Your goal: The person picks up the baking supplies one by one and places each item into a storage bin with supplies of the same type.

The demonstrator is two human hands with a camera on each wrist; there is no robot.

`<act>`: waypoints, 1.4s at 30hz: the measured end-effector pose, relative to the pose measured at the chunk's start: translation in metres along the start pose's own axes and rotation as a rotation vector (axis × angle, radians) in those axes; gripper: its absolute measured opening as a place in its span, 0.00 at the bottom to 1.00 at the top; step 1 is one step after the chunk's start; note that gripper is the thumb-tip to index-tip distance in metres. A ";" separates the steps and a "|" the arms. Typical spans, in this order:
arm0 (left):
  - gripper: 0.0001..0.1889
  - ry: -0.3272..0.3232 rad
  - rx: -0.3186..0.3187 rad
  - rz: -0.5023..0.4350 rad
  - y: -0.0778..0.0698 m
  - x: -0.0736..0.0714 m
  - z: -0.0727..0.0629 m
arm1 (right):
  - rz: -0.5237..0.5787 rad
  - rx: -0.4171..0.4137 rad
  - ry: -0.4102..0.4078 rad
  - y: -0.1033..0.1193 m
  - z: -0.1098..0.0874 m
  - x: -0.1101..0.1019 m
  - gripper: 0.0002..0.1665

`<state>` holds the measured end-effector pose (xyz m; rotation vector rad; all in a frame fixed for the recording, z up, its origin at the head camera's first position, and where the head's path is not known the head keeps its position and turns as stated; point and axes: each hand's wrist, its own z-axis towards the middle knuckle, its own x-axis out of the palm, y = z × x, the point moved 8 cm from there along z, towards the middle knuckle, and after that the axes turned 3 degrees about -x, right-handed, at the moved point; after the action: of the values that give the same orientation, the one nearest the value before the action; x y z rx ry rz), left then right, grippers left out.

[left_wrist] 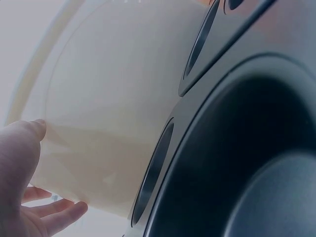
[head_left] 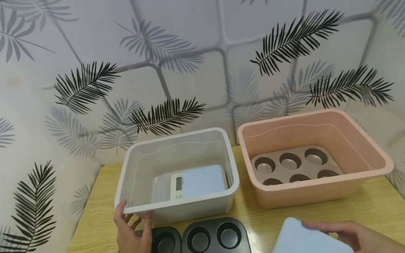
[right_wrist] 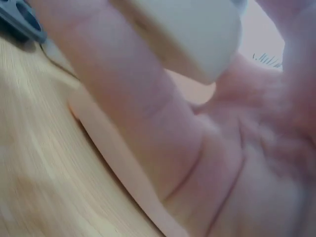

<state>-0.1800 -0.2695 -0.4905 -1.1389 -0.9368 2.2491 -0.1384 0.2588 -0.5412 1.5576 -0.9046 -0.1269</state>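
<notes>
We see a pale blue slab (head_left: 306,242) at the near edge of the scene, right of centre, partly cut off by the frame. The right hand (head_left: 357,237) pinches it, one finger on its far edge and the thumb towards its near right corner; the right wrist view shows a cream-coloured side of it between finger and thumb. We cannot tell whether it touches the table.

On the far side of the slab stands a peach bin (head_left: 302,194), and in it lies a bronze muffin tin (head_left: 295,171), its cups facing up. Just left of that bin, with a narrow gap between, we find a white bin (head_left: 195,211). The left hand (head_left: 135,245) touches its near left corner, thumb on the near wall and fingers spread apart towards the left side. Inside, a kitchen scale (head_left: 196,182) with a pale blue top lies to the right, its small display on the left.

On the near side of the white bin we see two dark muffin tins side by side, the left one (head_left: 164,245) partly behind the left hand, the right one (head_left: 214,238) nearer the slab.

Everything stands on a wood-grain table (head_left: 89,233), with a leaf-patterned backdrop (head_left: 189,55) along the far side.
</notes>
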 end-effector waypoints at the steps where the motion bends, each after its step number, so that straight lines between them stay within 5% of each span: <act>1: 0.44 0.001 0.002 -0.005 0.000 0.000 0.000 | 0.006 -0.013 0.000 0.001 0.001 0.002 0.41; 6: 0.44 0.006 0.010 -0.020 -0.002 0.000 0.000 | 0.060 -0.089 -0.007 0.009 0.006 0.009 0.45; 13: 0.44 0.005 0.011 -0.027 -0.002 0.000 0.000 | -0.127 -0.241 -0.075 0.023 0.010 0.009 0.50; 18: 0.43 0.005 0.009 -0.031 -0.003 0.000 0.001 | -0.101 -0.284 -0.073 0.030 0.014 0.014 0.53; 26: 0.43 0.005 0.015 -0.031 -0.003 0.000 0.002 | -0.349 -0.531 -0.167 0.065 0.022 0.028 0.53; 31: 0.44 0.003 0.025 -0.030 -0.002 -0.001 0.002 | -0.399 -0.627 -0.216 0.088 0.030 0.037 0.53; 42: 0.44 0.005 0.015 -0.025 0.000 -0.001 0.001 | -0.509 -0.627 -0.337 0.131 0.053 0.052 0.53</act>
<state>-0.1807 -0.2702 -0.4897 -1.1204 -0.9259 2.2286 -0.1934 0.1950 -0.4165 1.1484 -0.6129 -0.9678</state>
